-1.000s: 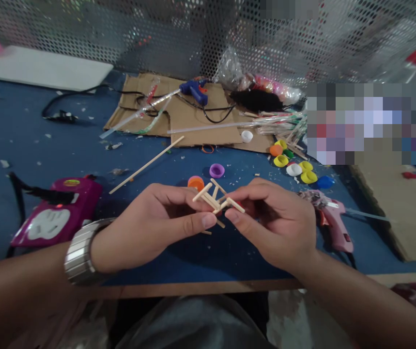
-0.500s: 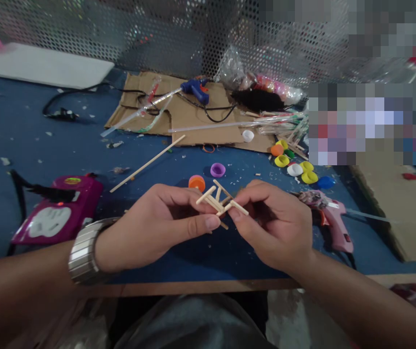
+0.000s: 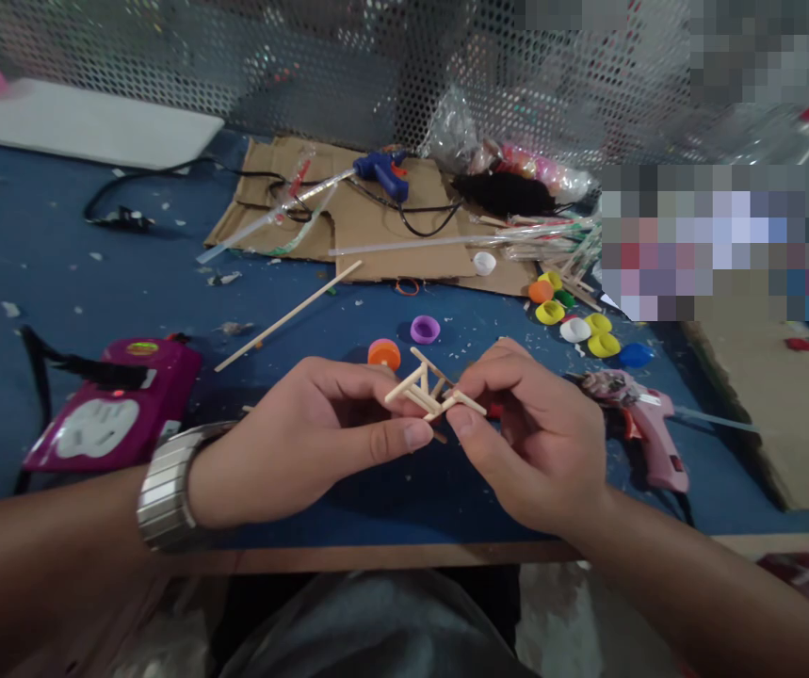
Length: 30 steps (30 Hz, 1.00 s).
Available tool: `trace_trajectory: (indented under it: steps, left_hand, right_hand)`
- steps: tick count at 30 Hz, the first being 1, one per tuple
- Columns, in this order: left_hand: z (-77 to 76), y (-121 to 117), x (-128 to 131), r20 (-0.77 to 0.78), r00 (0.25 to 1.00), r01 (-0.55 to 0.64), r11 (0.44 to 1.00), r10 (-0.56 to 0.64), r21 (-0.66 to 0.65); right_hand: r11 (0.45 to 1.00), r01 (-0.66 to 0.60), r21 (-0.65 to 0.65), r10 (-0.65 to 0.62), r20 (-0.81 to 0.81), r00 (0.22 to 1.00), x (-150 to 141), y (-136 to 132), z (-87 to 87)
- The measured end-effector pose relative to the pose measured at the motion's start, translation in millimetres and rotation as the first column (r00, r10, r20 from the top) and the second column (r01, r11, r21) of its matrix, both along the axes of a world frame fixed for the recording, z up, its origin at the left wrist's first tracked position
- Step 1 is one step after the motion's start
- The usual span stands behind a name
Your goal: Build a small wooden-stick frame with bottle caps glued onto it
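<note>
Between my two hands is a small frame of short wooden sticks (image 3: pixel 424 388), held above the near part of the blue table. My left hand (image 3: pixel 319 433), with a metal watch (image 3: pixel 168 488) on its wrist, pinches the frame's left side between thumb and fingers. On the other side, my right hand (image 3: pixel 535 433) grips the frame's right end with thumb and forefinger. Just beyond the frame lie an orange bottle cap (image 3: pixel 383 355) and a purple cap (image 3: pixel 425 330). Something red shows partly behind my right fingers; its kind is hidden.
A pink glue gun (image 3: pixel 648 424) lies right of my right hand, a blue glue gun (image 3: pixel 382 174) on cardboard (image 3: pixel 404 254) at the back. On the left are a magenta power box (image 3: pixel 118 405) and a long wooden stick (image 3: pixel 287 315). Several bottle caps (image 3: pixel 603 345) sit at right.
The stick frame has tilted slightly in my fingers, and both hands keep their grip. Everything on the table stays where it was.
</note>
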<state>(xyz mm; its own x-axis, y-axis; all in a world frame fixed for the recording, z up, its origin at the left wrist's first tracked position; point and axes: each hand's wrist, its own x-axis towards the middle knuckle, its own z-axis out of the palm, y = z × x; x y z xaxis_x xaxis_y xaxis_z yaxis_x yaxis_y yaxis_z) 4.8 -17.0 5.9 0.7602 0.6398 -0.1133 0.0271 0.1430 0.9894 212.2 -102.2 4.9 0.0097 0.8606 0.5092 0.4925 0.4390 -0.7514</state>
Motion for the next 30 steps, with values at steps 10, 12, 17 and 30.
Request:
trace_trajectory:
  steps: [10,12,17,30]
  left_hand:
    - [-0.2,1.3,0.9,0.005,1.000,0.024,1.000,-0.024,0.008]
    - [-0.5,1.7,0.6,0.008,1.000,0.023,1.000,-0.023,-0.005]
    - [-0.3,2.3,0.4,0.027,0.999,0.025,0.999,-0.024,-0.039]
    - [0.8,2.3,-0.9,0.034,0.999,-0.005,0.997,0.008,-0.083]
  right_hand:
    - [1.000,0.009,0.014,-0.009,0.034,0.999,-1.3,1.4,0.3]
    - [1.000,0.006,0.015,-0.007,0.037,0.999,-1.0,1.5,0.2]
    - [1.000,-0.004,0.025,0.002,0.061,0.998,-1.4,2.1,-0.5]
    - [1.000,0.019,0.022,-0.022,0.119,0.993,1.5,0.3,-3.5]
